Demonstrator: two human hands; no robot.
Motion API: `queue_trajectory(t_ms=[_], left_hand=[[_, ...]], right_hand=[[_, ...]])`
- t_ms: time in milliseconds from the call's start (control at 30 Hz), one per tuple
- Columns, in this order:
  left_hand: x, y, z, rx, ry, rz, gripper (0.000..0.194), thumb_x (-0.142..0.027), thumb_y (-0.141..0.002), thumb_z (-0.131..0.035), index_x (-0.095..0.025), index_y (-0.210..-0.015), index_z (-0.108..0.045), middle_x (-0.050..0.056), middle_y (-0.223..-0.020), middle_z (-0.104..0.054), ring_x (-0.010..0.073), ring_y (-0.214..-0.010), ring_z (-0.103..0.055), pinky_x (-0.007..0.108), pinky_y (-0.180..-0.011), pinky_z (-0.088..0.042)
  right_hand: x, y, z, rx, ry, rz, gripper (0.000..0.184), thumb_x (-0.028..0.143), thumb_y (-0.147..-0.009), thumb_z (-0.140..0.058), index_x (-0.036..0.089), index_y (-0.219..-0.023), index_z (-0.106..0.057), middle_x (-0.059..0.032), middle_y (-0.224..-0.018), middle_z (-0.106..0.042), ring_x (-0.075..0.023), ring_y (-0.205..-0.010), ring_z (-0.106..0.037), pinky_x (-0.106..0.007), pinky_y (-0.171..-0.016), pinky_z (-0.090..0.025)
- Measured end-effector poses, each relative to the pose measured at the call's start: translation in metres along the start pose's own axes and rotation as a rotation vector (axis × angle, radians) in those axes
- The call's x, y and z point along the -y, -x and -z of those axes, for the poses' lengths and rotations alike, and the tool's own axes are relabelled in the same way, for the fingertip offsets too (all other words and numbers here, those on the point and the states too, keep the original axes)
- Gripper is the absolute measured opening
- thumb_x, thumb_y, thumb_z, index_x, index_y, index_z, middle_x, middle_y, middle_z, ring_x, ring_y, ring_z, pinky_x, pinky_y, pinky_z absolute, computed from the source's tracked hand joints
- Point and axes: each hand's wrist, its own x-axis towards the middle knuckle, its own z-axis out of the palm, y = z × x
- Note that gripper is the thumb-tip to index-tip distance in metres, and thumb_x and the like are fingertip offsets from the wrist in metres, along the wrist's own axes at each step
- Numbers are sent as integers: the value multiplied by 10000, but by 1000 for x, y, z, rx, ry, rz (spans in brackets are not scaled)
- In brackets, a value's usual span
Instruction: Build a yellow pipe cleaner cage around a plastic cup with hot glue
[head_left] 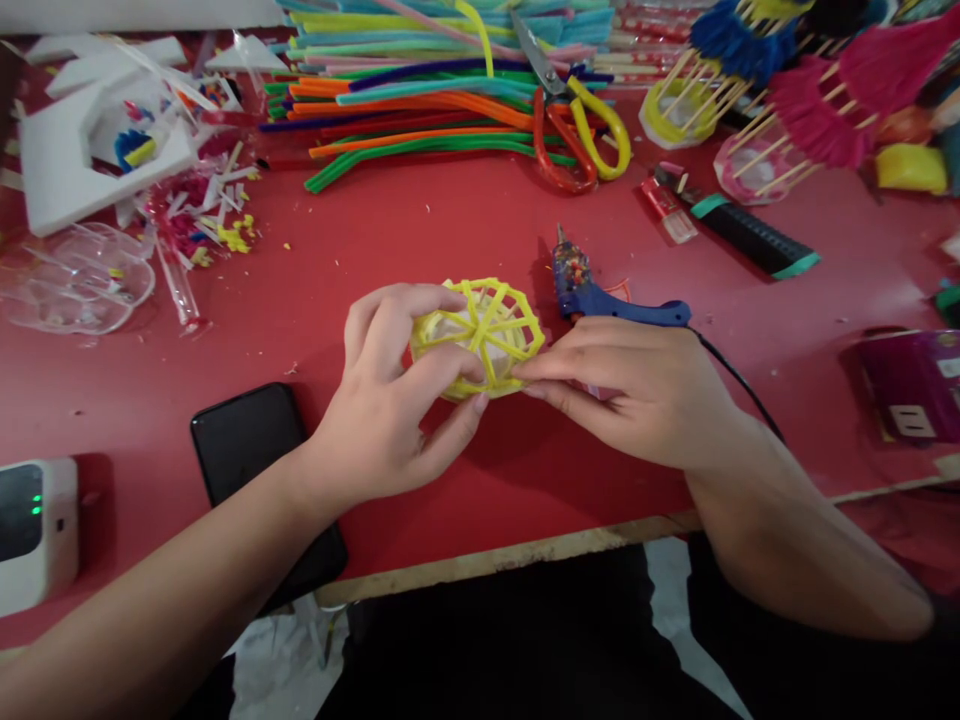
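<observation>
L hand (pixel 390 400): gripped yellow frame (pixel 480 335), 9 o'clock, prob. steadying
R hand (pixel 652 390): pinched its edge, 4 o'clock, prob. for ctrl

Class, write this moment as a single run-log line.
left hand: holding yellow spoked frame | right hand: fingertips at its edge | glue gun: on table

The yellow frame (pixel 480 332), round with spokes meeting mid-top, is held up, tilted, above the red worktop (pixel 420 225).
</observation>
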Motion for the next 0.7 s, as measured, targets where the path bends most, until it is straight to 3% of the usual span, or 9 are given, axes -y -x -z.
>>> queue_trajectory(t_ms=[200, 500, 700], left_hand=[[-2, -3, 5, 78, -10, 18, 132, -210, -879, -685, -217, -1000, -632, 182, -1342, -583, 406, -1271, -595, 658, -1037, -487], [-6, -3, 3, 49, -41, 12, 142, -194, -854, -700, -210, -971, -620, 194, -1334, -606, 421, -1253, -604, 671, -1008, -492], [-5, -3, 2, 47, -47, 2, 177, -189, -846, -701, -228, -986, -599, 180, -1343, -608, 413, -1252, -609, 665, -1000, -501]], right_hand=[[1, -1, 0, -4, -26, -27, 116, 208, -992, -675, 243, -1053, -767, 7, -886, -803, -132, -778, -736, -252, -699, -566], [6, -1, -4, -58, -14, -71, 132, 159, -967, -671, 252, -993, -761, 26, -841, -801, -116, -737, -727, -233, -666, -553], [3, 0, -4, -64, 28, -6, 134, 164, -984, -657, 229, -1003, -773, 5, -889, -806, -119, -792, -737, -239, -718, -571]])
